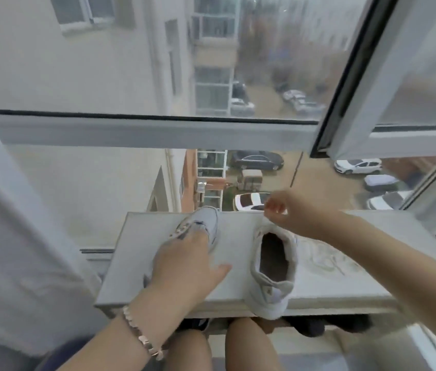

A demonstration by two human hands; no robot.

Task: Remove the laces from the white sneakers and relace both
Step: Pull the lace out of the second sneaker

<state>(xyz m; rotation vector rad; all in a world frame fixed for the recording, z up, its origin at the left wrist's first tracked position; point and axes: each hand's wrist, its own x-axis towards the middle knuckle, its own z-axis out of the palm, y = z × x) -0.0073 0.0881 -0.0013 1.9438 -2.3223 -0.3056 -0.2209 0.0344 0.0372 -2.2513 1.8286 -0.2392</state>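
At lower centre, a grey stone windowsill [136, 263] holds both sneakers. The left hand [184, 266] lies on the left white sneaker [207, 220], thumb spread. The right hand [292, 210] hovers over the right white sneaker [270, 290], fingertips pinched together; what they pinch is too blurred to tell. A grey scrawl [329, 261] on the sill is unreadable.

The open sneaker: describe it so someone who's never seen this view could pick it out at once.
Look to the pale windowsill below the window, where two white sneakers sit. It is the right sneaker, heel jutting over the sill's near edge. Unlike the left sneaker, which the left hand rests on, its dark inside gapes open upward.
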